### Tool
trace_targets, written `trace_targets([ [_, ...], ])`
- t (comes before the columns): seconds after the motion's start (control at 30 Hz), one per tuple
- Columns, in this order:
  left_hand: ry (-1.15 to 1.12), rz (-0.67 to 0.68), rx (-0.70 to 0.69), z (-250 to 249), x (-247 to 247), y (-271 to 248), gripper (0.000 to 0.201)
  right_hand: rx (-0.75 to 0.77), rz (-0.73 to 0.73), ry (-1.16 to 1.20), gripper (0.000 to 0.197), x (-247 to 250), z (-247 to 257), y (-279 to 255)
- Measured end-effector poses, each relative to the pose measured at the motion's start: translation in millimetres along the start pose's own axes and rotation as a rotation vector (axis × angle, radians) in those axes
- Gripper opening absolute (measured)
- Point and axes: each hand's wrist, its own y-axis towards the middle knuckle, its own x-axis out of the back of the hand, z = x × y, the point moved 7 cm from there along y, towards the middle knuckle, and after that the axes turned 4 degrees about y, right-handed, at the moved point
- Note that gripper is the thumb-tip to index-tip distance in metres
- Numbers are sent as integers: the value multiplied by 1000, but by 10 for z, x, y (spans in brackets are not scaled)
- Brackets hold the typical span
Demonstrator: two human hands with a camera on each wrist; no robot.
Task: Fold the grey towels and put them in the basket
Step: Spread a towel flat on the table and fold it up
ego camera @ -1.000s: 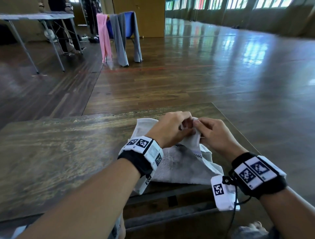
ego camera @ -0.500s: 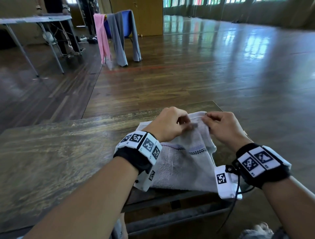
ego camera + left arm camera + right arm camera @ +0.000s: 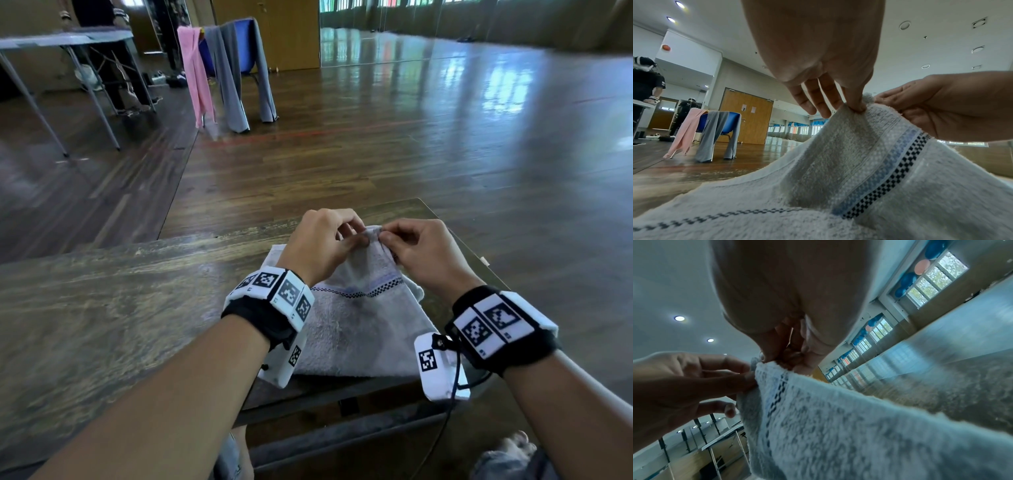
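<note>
A pale grey towel (image 3: 359, 329) with a blue and black checked band lies on the wooden table (image 3: 102, 308) near its right end. Its far edge is lifted off the table into a peak. My left hand (image 3: 325, 243) pinches that raised edge between thumb and forefinger, the other fingers spread loosely, as the left wrist view shows on the towel (image 3: 859, 154). My right hand (image 3: 421, 250) pinches the same edge right beside it, fingertips almost touching the left ones; the right wrist view shows this grip on the towel (image 3: 838, 426). No basket is in view.
A blue chair (image 3: 236, 44) draped with a pink cloth (image 3: 195, 75) and grey cloths (image 3: 229, 82) stands across the floor. A folding table (image 3: 68, 37) with a person behind it is at the far left. The table's right edge (image 3: 472, 253) is close to my right hand.
Both hands have stayed together at the towel's far edge, which now stands up in a narrower peak. The towel's body lies flatter on the table than a second ago.
</note>
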Motion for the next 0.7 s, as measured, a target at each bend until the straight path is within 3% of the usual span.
trace_targets([
  [0.27,10,-9,32,8,34,-5,11,19,18,-74,11,-22,-6,5],
  [0.7,37,56,3,-1,-53,-16,6,47,46,-99,16,-87,39,-95],
])
